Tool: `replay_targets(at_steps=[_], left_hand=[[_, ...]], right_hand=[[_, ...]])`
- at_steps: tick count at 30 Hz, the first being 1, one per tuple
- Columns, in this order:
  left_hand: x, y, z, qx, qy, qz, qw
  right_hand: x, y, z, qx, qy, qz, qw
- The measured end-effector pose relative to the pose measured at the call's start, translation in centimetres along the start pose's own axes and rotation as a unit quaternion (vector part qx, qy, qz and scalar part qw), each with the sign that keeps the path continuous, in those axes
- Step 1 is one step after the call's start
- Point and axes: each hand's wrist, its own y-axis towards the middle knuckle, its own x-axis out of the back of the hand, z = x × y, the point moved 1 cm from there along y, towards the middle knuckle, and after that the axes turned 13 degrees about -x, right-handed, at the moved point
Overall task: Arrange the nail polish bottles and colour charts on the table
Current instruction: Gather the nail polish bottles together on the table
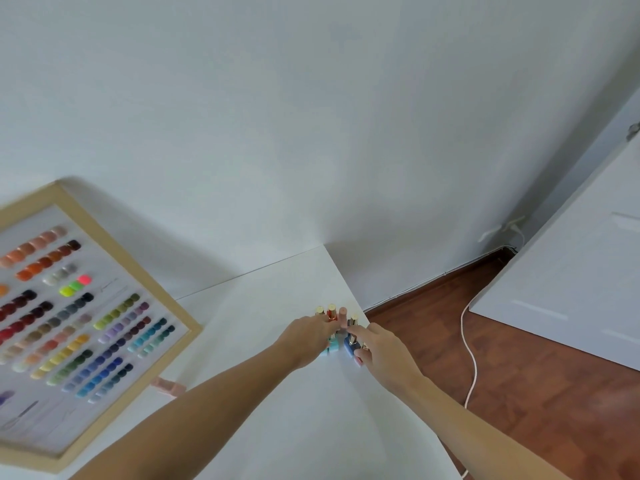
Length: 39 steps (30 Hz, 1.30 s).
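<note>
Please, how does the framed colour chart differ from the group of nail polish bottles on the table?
The framed colour chart is large and flat, while the nail polish bottles are small and stand upright. The chart sits at the left of the table, the bottles near its far right corner. No hand touches the chart; the left hand and right hand are both at the bottles. Both show many colours and rest on the same white table.
</note>
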Motion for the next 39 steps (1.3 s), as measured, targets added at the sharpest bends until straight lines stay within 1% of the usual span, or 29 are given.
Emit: replay_targets(at_steps=[7, 11, 12, 14, 16, 18, 21, 27, 33, 39], left_hand=[[1.9, -2.9, 1.4, 0.014, -0.037, -0.047, 0.998], [3.3, -7.7, 3.5, 0.033, -0.049, -0.066, 0.996], [3.5, -8.8, 4.2, 0.043, -0.045, -0.073, 0.995], [3.4, -17.3, 7.5, 0.098, -0.047, -0.106, 0.988], [2.9, -18.4, 8.8, 0.110, -0.047, -0.117, 0.986], [2.0, -22.1, 10.3, 0.137, -0.062, -0.121, 0.981], [0.6, -23.6, 11.1, 0.167, -0.065, -0.127, 0.976], [-2.2, -26.6, 12.4, 0.207, -0.084, -0.146, 0.964], [-4.0, -28.2, 13.8, 0.193, -0.102, -0.131, 0.967], [-4.6, -27.4, 14.4, 0.168, -0.114, -0.111, 0.973]], right_hand=[[0.4, -1.3, 1.0, 0.021, -0.015, -0.073, 0.997], [-0.7, -1.7, 3.5, 0.069, -0.007, -0.104, 0.992], [-0.9, -2.0, 4.2, 0.074, -0.003, -0.092, 0.993], [-4.1, -2.9, 10.6, 0.145, -0.001, -0.071, 0.987], [-4.5, -3.0, 11.1, 0.154, 0.018, -0.040, 0.987], [-6.6, -3.6, 13.8, 0.180, 0.022, -0.007, 0.983], [-7.9, -3.9, 14.5, 0.194, 0.026, 0.055, 0.979], [-11.0, -4.6, 17.6, 0.220, -0.005, 0.129, 0.967], [-14.2, -5.3, 21.6, 0.222, -0.041, 0.196, 0.954], [-15.7, -5.4, 22.5, 0.226, -0.049, 0.204, 0.951]])
